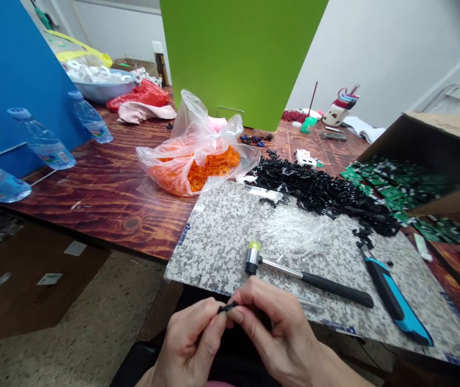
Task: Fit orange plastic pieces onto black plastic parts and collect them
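Note:
A small black plastic part [227, 307] is pinched between both hands, just in front of the table edge. My left hand [191, 338] grips its left end between thumb and forefinger. On its right end, the thumb and forefinger of my right hand [274, 328] are closed. Beyond my hands lies a small mallet [314, 279] with a yellow-green face and a black handle, on a speckled grey board [213, 242]. A pile of clear thin strips [294, 231] sits behind the mallet, and a heap of black plastic parts [314, 188] behind that.
A blue-and-black utility knife [397, 301] lies at the right. A cardboard box [447, 161] spills green circuit boards [387, 185]. Orange pieces fill a clear plastic bag [197, 161]. Water bottles [44, 142] stand at the left. Behind is a green panel [241, 59].

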A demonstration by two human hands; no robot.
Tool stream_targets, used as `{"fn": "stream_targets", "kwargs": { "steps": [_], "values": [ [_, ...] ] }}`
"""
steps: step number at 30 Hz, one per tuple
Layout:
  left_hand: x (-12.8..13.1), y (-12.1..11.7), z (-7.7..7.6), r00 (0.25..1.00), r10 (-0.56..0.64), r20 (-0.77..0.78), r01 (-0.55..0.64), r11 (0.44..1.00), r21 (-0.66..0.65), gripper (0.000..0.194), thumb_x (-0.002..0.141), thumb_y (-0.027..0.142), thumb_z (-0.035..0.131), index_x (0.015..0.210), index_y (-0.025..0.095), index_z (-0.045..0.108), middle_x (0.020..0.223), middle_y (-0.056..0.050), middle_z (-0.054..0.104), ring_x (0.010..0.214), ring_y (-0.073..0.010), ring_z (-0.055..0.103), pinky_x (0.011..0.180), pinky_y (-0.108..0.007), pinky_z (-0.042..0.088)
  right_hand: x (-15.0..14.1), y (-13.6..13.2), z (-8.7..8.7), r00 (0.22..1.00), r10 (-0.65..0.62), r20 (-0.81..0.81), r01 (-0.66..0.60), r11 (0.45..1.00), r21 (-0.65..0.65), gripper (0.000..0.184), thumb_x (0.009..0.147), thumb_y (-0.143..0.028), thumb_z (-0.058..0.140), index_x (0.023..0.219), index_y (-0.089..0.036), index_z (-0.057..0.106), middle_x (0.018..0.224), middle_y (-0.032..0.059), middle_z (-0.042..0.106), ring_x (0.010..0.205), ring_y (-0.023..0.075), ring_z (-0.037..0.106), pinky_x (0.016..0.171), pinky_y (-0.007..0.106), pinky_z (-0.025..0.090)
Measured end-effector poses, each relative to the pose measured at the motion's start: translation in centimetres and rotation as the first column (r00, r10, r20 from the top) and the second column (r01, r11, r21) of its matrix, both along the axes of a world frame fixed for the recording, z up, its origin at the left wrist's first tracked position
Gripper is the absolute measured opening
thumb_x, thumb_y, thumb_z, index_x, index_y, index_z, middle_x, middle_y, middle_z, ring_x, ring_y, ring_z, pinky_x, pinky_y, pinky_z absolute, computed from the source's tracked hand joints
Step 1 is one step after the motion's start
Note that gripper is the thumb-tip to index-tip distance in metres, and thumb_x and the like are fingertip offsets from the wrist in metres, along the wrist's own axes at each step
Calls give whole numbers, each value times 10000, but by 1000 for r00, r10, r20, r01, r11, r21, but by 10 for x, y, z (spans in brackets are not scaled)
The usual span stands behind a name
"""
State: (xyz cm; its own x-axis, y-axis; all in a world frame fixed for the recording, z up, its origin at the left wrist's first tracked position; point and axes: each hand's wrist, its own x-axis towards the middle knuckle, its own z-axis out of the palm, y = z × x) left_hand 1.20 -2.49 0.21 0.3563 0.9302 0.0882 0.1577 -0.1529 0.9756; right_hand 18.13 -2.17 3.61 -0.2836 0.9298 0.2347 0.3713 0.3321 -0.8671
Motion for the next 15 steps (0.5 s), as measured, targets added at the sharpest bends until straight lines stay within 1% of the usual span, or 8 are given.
{"fn": "stream_targets", "kwargs": {
  "steps": [3,5,6,8,9,10,13,15],
  "values": [
    [-1,15,-8,998,59,20,-57,995,-77,301,933,361,453,749,187,616,632,-4,538,559,-127,479,543,-222,395,1,28,5,992,104,77,-100,993,-56,155,908,-246,515,814,-179,619,708,19,616,626,120,557,581,219,416],
    [0,25,-14,989,125,73,-107,972,-210,318,926,405,466,742,177,588,630,12,495,546,-108,423,511,-203,370,4,63,8,964,212,159,-201,976,-81,197,911,-306,526,834,-177,653,749,18,659,658,119,588,594,213,427],
    [1,30,-16,981,157,113,-120,951,-283,332,919,434,474,740,173,575,635,18,475,544,-100,399,498,-195,359,7,86,9,949,217,230,-205,976,-74,221,909,-338,529,843,-180,669,776,16,679,681,121,602,602,212,430],
    [2,37,-18,962,192,194,-101,911,-400,364,899,486,491,737,167,559,650,24,454,552,-92,377,494,-184,351,12,138,10,909,61,411,-65,998,-4,263,916,-372,511,864,-182,685,822,14,702,723,126,618,636,214,436],
    [3,39,-19,951,208,228,-89,892,-444,378,887,507,503,734,165,554,655,26,450,554,-89,372,495,-181,350,15,166,9,842,-89,532,78,996,43,291,923,-395,492,864,-185,685,826,11,706,733,126,621,659,214,436],
    [4,41,-19,940,226,255,-79,872,-483,392,872,526,517,726,164,548,656,27,447,554,-86,370,496,-180,349,18,193,7,800,-169,576,158,985,70,304,935,-379,470,894,-167,684,862,37,710,772,143,626,693,230,435],
    [3,44,-21,905,293,308,-49,792,-608,452,789,609,577,740,160,558,659,21,471,550,-85,381,498,-187,353,23,264,-4,691,-304,656,312,944,108,272,930,-313,475,948,-133,679,1003,117,696,920,207,621,789,291,426],
    [1,45,-25,880,350,320,-42,729,-683,490,727,647,617,753,160,573,643,17,487,543,-91,404,500,-200,368,23,297,-15,614,-337,713,388,916,99,255,896,-325,532,920,-120,681,1024,149,683,986,250,603,843,353,420]
  ]
}}
